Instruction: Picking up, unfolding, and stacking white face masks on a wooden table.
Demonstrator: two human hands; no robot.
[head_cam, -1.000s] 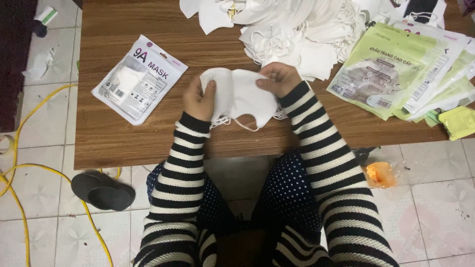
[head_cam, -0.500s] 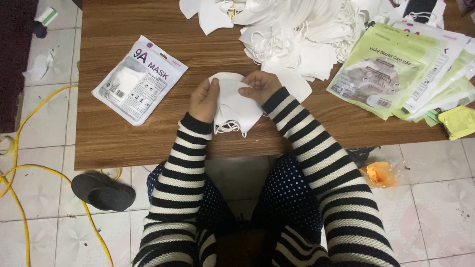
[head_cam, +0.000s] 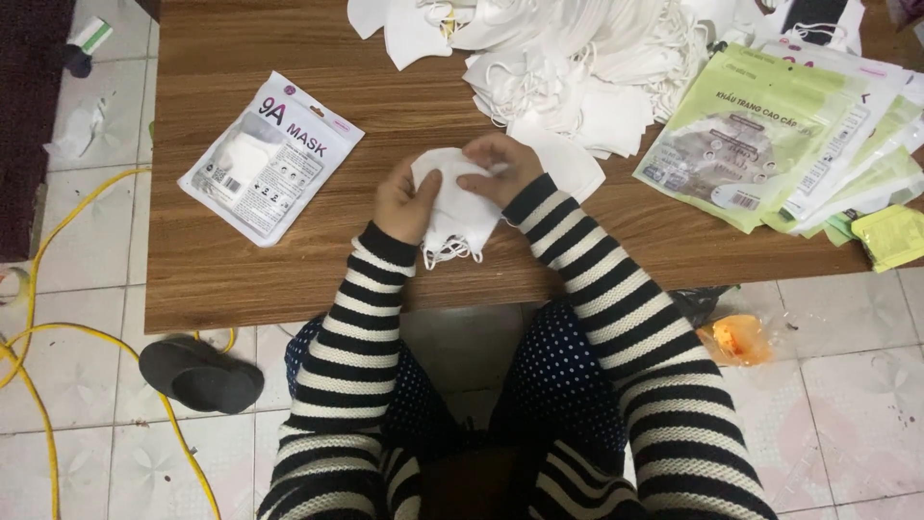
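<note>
Both of my hands hold one folded white face mask (head_cam: pixel 460 204) over the near part of the wooden table (head_cam: pixel 260 279). My left hand (head_cam: pixel 406 200) grips its left side with the thumb on top. My right hand (head_cam: pixel 500 166) pinches its upper right edge. The mask's ear loops hang below it near the table edge. A sealed white mask packet (head_cam: pixel 270 157) lies flat to the left of my hands.
A heap of loose white masks (head_cam: pixel 568 67) fills the table's far side. A stack of green packets (head_cam: pixel 770 135) sits at the right. On the tiled floor lie a dark slipper (head_cam: pixel 200 374), a yellow cable (head_cam: pixel 38 337) and an orange wrapper (head_cam: pixel 736 339).
The mask was spread wide between my hands. My hands have come together and it is now folded smaller, with my right hand moved left over it.
</note>
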